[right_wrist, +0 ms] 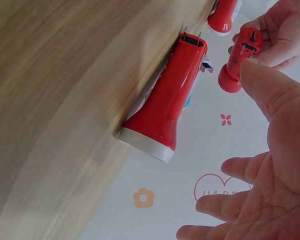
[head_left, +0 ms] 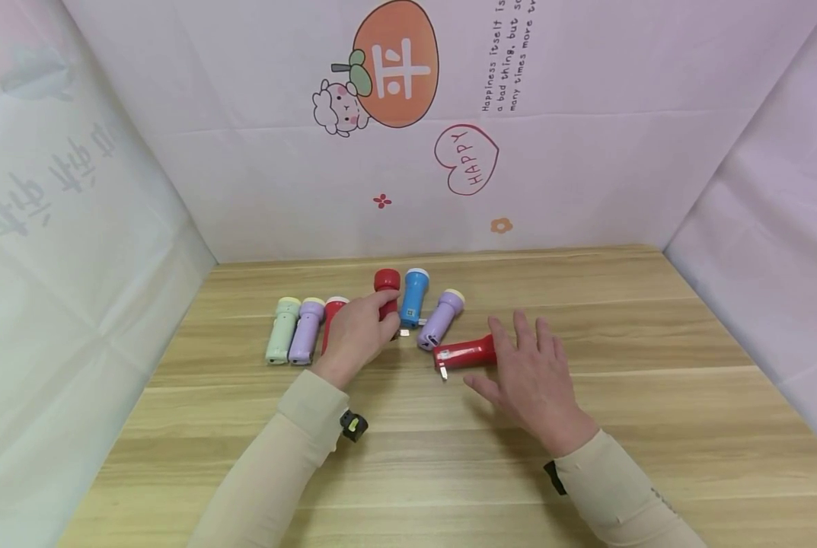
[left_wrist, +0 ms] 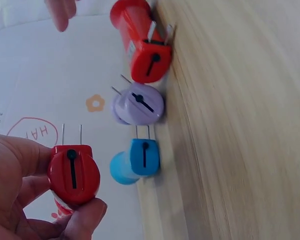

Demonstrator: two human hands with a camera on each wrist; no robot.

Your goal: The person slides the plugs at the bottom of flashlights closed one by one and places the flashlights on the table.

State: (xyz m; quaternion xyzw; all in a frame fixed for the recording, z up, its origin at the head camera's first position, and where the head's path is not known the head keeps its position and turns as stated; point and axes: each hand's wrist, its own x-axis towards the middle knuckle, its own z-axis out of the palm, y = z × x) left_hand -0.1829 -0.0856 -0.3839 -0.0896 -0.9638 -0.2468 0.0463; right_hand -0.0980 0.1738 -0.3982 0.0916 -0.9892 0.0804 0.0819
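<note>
My left hand (head_left: pixel 355 335) grips a red flashlight (left_wrist: pixel 74 175) around its body, thumb and fingers on either side. Its two metal plug prongs stick out, and in the left wrist view its end with a black slot faces the camera. Over on the right, my right hand (head_left: pixel 534 384) has its fingers spread beside another red flashlight (right_wrist: pixel 165 95), which lies on its side with its prongs folded out. Whether the fingertips touch its head cannot be made out. Between the hands lie a blue flashlight (head_left: pixel 415 293) and a purple flashlight (head_left: pixel 441 318), both with prongs out.
At the left, a pale green flashlight (head_left: pixel 283 331), a second purple flashlight (head_left: pixel 307 332) and a red flashlight (head_left: pixel 336 306), partly hidden by the left hand, lie side by side. The wooden table (head_left: pixel 408 472) meets a printed white cloth (head_left: pixel 278 190) at the back.
</note>
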